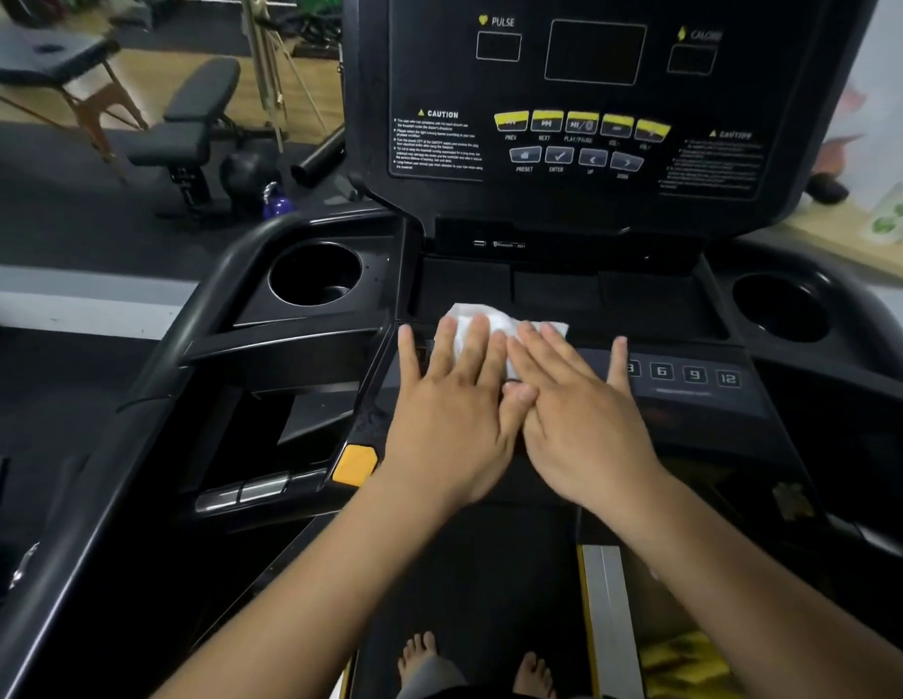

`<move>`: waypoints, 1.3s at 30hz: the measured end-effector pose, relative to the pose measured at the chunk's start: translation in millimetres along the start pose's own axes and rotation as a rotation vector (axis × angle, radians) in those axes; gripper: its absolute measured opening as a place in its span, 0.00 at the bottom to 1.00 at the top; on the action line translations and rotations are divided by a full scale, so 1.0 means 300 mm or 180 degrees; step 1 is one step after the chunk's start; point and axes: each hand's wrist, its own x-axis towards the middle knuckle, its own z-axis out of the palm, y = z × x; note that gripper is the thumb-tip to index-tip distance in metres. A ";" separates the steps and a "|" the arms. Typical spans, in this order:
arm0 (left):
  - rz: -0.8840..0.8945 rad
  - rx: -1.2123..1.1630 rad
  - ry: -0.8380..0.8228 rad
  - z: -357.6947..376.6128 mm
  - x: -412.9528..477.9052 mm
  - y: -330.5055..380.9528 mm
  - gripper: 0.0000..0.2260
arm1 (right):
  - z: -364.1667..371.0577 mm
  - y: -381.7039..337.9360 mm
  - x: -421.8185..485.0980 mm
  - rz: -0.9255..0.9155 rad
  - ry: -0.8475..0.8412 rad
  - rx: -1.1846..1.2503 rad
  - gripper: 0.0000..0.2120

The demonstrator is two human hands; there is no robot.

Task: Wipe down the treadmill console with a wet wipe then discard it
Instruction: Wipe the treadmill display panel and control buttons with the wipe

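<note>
Left hand (452, 431) and right hand (583, 426), fingers straight, press wet wipe (494, 322) onto console (691, 393), thumbs seemingly touching.

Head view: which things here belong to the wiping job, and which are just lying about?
Job: wipe; console; left hand and right hand, both pressing flat on the wipe.
Lying about: bench; purple kettlebell; massage table.

Left hand (452, 421) flat, fingers (472, 345) spread, right hand (585, 421) flat alongside, thumbs seemingly touching
</note>
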 end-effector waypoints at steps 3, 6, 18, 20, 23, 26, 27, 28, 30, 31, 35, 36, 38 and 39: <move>0.0188 -0.0094 -0.0002 0.015 -0.110 0.035 0.32 | 0.043 0.002 -0.122 -0.0029 0.0181 0.0073 0.29; 0.0320 -0.0135 -0.0184 0.022 -0.155 0.074 0.33 | 0.063 0.048 -0.185 -0.0112 0.0135 0.0094 0.28; 0.0569 -0.0051 0.0033 0.010 -0.031 0.145 0.31 | 0.045 0.132 -0.168 0.0168 0.0422 0.0108 0.28; 0.0674 -0.0149 0.0110 0.029 -0.078 0.172 0.31 | 0.076 0.148 -0.229 0.0130 0.0441 0.0138 0.27; 0.0661 -0.0077 0.0073 0.039 -0.039 0.198 0.30 | 0.084 0.189 -0.206 0.0155 0.0435 0.0192 0.27; 0.0567 0.0043 -0.0027 0.015 0.068 0.216 0.28 | 0.062 0.224 -0.124 0.0297 0.0471 0.0237 0.26; 0.0565 0.0073 -0.0111 0.006 0.096 0.221 0.29 | 0.054 0.232 -0.105 0.0339 0.0455 0.0261 0.26; 0.0582 0.0044 -0.0205 0.000 0.110 0.225 0.30 | 0.050 0.236 -0.099 0.0364 0.0439 0.0286 0.27; 0.0656 -0.0078 -0.0193 0.000 0.093 0.231 0.33 | 0.049 0.233 -0.123 0.0399 0.0430 0.0302 0.28; 0.0716 -0.0098 -0.0104 0.007 0.064 0.233 0.33 | 0.056 0.228 -0.154 0.0412 0.0439 0.0268 0.27; 0.0926 -0.0224 -0.0008 0.054 -0.057 0.265 0.33 | 0.097 0.220 -0.311 0.0357 0.0441 0.0203 0.27; 0.0953 -0.0201 -0.0059 0.063 -0.057 0.274 0.33 | 0.098 0.233 -0.322 0.0358 0.0418 0.0210 0.27; 0.1014 -0.0097 -0.0081 0.066 -0.016 0.294 0.32 | 0.084 0.266 -0.295 0.0428 0.0358 0.0196 0.28; 0.1001 -0.0077 -0.0057 0.057 0.019 0.304 0.31 | 0.072 0.283 -0.266 0.0483 0.0364 0.0188 0.29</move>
